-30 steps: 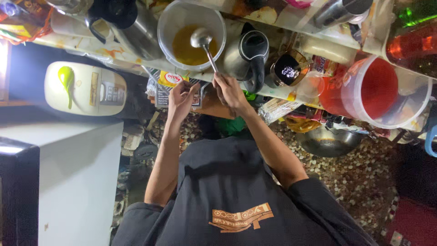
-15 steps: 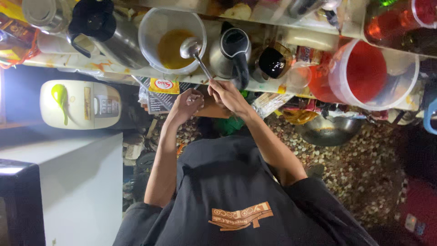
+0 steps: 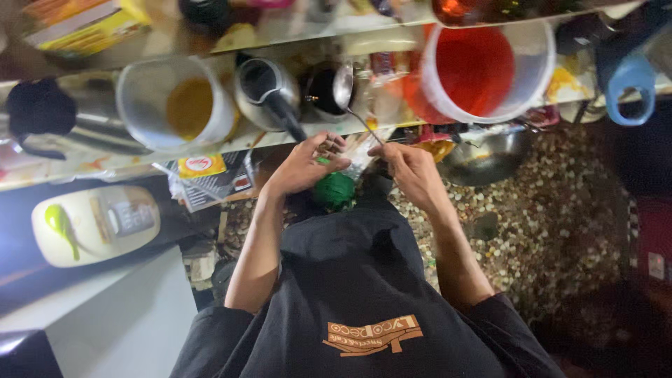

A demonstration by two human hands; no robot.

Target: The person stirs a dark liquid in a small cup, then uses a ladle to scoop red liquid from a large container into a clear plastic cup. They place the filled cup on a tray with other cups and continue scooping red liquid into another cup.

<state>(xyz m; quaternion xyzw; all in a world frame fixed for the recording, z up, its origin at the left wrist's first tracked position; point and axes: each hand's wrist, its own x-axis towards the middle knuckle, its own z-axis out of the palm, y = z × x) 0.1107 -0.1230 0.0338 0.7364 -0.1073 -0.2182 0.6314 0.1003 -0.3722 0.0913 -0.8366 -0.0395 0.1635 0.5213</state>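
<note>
Spoon (image 3: 348,94) in my right hand (image 3: 409,170), pinched by its handle, bowl raised over the counter's edge (image 3: 294,136). My left hand (image 3: 304,166) curls partly closed above something green (image 3: 334,190), mostly hidden. Farther off stand a white cup of yellow liquid (image 3: 175,105) and a red-lined bucket (image 3: 486,66), its top cut off.

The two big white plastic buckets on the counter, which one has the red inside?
The white plastic bucket beyond the right hand, whose interior is red. The other white bucket, farther toward the left hand's side, holds yellow-orange liquid.
</note>
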